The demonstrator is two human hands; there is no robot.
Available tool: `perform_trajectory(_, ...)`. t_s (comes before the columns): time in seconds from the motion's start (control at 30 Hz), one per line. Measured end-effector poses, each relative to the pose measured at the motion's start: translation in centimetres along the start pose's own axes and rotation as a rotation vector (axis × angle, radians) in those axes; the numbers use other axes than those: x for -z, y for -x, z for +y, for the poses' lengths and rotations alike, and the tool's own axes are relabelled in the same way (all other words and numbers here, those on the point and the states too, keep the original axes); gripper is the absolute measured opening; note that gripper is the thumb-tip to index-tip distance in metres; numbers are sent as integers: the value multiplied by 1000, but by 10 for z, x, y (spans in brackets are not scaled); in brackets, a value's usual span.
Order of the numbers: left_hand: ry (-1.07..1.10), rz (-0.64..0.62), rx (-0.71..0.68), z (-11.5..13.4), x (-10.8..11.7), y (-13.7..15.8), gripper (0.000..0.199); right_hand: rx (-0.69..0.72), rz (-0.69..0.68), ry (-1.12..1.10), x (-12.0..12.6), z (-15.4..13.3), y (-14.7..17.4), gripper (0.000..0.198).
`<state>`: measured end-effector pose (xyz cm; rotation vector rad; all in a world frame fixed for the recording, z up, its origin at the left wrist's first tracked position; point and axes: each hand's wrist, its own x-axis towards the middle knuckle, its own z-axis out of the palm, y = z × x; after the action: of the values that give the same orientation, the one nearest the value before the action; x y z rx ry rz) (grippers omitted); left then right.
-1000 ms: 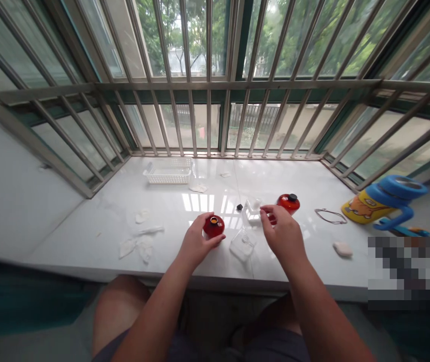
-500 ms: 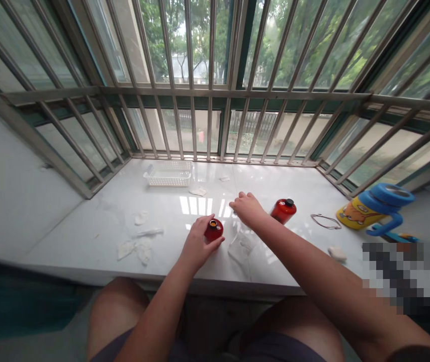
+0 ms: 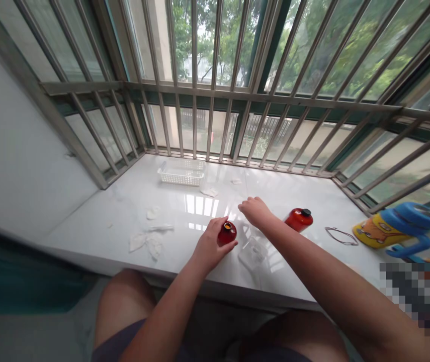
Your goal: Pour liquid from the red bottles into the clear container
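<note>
My left hand [image 3: 211, 245] is wrapped round a small red bottle [image 3: 229, 234] that stands upright on the white sill, its neck uncapped. To the right and slightly farther off, my right hand [image 3: 255, 211] is closed, fingers curled downward; whatever they hold, if anything, is hidden. A clear plastic bag or wrapper [image 3: 253, 253] lies just below the right hand. Beyond the right forearm is a second red bottle [image 3: 299, 219] with a black cap, partly covered by the arm.
A white perforated basket [image 3: 181, 176] sits near the window bars [image 3: 215, 95]. Crumpled tissues [image 3: 154, 245] lie at left. On the right are a thin cord loop [image 3: 341, 235] and a blue-and-yellow flask [image 3: 392, 225]. The sill's front edge [image 3: 237, 286] runs above my knees.
The view has turned, so most things appear farther right. My left hand still grips the red bottle, and my right hand stays closed beside it with little visible movement.
</note>
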<state>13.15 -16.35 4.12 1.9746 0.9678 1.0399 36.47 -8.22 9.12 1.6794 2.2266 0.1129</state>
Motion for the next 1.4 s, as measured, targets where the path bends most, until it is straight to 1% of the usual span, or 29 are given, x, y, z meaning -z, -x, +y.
perform_trajectory(0.07, -2, 0, -2, 0, 0, 0, 73, -17, 21, 0, 0, 5, 2, 28)
perform_trajectory(0.13, 0, 1, -2, 0, 0, 0, 73, -51, 7, 3, -2, 11, 2, 24)
perform_trajectory(0.2, 6, 3, 2, 0, 0, 0, 73, -90, -40, 8, -5, 17, 0, 22)
perform_trajectory(0.27, 12, 3, 7, 0, 0, 0, 73, -123, -96, 14, -10, 21, -2, 28)
perform_trajectory(0.37, 10, 0, 11, 1, 0, 0, 73, -151, -146, 16, -15, 20, -6, 31)
perform_trajectory(0.47, 8, -2, 5, 0, 0, -1, 72, -165, -148, 0, -16, 16, -11, 34)
perform_trajectory(0.7, 4, 0, -9, -3, 0, -2, 72, -134, -153, -68, -14, 6, -24, 31)
perform_trajectory(0.8, 4, 0, -18, -4, -1, -1, 72, -104, -107, -99, -10, 1, -21, 28)
perform_trajectory(0.87, 3, 2, -26, -4, -1, -1, 72, -88, -46, -125, -4, -2, -15, 27)
perform_trajectory(0.97, 3, 0, -28, -4, -1, -1, 72, -46, 57, -173, 9, -5, -1, 34)
perform_trajectory(1.07, 3, -5, -20, -4, 0, 0, 73, 35, 137, -225, 27, -7, 18, 28)
perform_trajectory(1.13, 5, -3, -11, -3, -1, 0, 74, 97, 167, -255, 41, -9, 34, 25)
perform_trajectory(1.27, 26, 9, -3, -3, -2, -1, 72, 228, 220, -339, 64, -19, 65, 29)
perform_trajectory(1.33, 40, 22, -7, -2, -3, -1, 70, 293, 243, -409, 71, -26, 76, 28)
perform_trajectory(1.4, 54, 36, -16, -2, -3, -2, 67, 322, 249, -472, 75, -34, 82, 30)
